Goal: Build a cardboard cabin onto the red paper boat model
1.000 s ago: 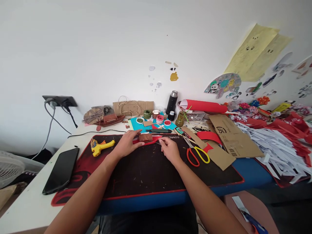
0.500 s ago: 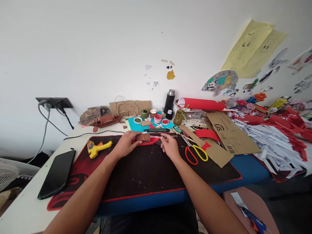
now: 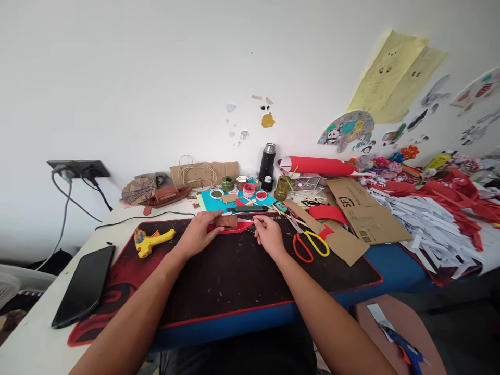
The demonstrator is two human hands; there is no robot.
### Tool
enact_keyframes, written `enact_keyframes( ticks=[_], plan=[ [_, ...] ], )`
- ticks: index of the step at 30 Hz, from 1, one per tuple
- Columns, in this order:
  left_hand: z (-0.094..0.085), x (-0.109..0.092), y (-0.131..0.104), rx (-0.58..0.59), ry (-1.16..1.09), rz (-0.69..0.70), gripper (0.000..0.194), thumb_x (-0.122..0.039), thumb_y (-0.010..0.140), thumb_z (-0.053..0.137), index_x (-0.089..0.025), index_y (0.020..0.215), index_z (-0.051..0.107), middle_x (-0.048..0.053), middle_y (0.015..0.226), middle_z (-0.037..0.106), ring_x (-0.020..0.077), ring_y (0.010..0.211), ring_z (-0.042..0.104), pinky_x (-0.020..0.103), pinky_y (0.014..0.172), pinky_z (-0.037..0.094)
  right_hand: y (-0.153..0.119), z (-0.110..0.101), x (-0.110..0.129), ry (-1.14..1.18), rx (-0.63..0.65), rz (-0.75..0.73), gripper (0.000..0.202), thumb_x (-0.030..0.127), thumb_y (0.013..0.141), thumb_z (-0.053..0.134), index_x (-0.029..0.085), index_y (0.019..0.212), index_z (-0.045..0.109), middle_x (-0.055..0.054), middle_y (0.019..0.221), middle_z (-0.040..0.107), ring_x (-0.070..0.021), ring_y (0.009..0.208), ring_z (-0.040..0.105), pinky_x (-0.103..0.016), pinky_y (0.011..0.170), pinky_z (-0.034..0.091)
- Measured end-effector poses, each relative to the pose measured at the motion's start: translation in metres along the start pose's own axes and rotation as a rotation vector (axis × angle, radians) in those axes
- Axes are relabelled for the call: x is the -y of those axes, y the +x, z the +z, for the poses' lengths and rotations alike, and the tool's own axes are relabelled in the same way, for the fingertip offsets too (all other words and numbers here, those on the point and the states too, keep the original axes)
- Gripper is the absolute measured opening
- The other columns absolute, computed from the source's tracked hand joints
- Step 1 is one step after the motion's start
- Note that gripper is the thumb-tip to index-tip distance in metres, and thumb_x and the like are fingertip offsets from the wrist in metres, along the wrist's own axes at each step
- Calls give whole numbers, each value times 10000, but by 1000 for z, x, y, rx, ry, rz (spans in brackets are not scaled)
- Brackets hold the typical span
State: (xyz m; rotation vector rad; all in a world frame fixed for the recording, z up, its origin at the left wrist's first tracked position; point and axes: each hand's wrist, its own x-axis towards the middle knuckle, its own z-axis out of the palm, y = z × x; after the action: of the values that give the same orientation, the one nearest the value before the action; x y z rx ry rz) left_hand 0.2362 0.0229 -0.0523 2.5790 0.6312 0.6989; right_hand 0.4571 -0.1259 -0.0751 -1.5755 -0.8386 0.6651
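A small red boat-shaped piece (image 3: 240, 227) with a brown block (image 3: 226, 222) on it lies at the back of the dark mat (image 3: 230, 281). My left hand (image 3: 201, 230) grips its left end, thumb along the near side of the block. At the right tip, my right hand (image 3: 267, 233) pinches the red piece between thumb and fingers. Just behind the piece is a dark green knife-like tool (image 3: 250, 209). Scissors with red and yellow handles (image 3: 311, 246) lie right of my right hand. Left of my left hand is a yellow glue gun (image 3: 154, 241).
A black phone (image 3: 84, 286) lies at the left. Paint jars (image 3: 227, 183), a black flask (image 3: 267, 161) and a red paper roll (image 3: 320, 165) stand or lie along the wall. Cardboard (image 3: 367, 213) and white paper strips (image 3: 433, 224) spread to the right.
The view has shifted slightly, so the things appear a little farther left. Both hands keep hold of the red piece, with hardly any movement.
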Motion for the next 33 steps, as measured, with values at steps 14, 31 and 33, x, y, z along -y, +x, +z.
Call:
enact_keyframes(
  ticks=[14, 31, 33],
  plan=[
    [1, 3, 1, -18, 37, 37, 470, -521, 1039, 512, -238, 1387, 653, 131, 1295, 730, 335, 1234, 646, 524, 1113, 494, -3, 2, 2, 15, 13, -17, 388, 471, 931, 580, 160, 1110, 727, 63, 548, 579, -110, 361, 469, -227, 389, 336],
    [-13, 5, -6, -242, 112, 30, 543, -544, 1049, 497, -231, 1484, 577, 159, 1459, 669, 341, 1377, 596, 540, 1185, 453, -1, -26, 17, -298, 20, -143, 380, 445, 1064, 475, 188, 1122, 748, 36, 579, 621, -152, 494, 583, -244, 532, 448],
    [-17, 2, -7, -285, 138, 30, 557, -545, 1054, 491, -183, 1465, 592, 182, 1418, 688, 350, 1344, 615, 533, 1169, 465, 2, -50, 30, -421, 52, -164, 322, 437, 1055, 542, 209, 1093, 765, 29, 611, 661, -161, 573, 636, -245, 606, 468]
  ],
)
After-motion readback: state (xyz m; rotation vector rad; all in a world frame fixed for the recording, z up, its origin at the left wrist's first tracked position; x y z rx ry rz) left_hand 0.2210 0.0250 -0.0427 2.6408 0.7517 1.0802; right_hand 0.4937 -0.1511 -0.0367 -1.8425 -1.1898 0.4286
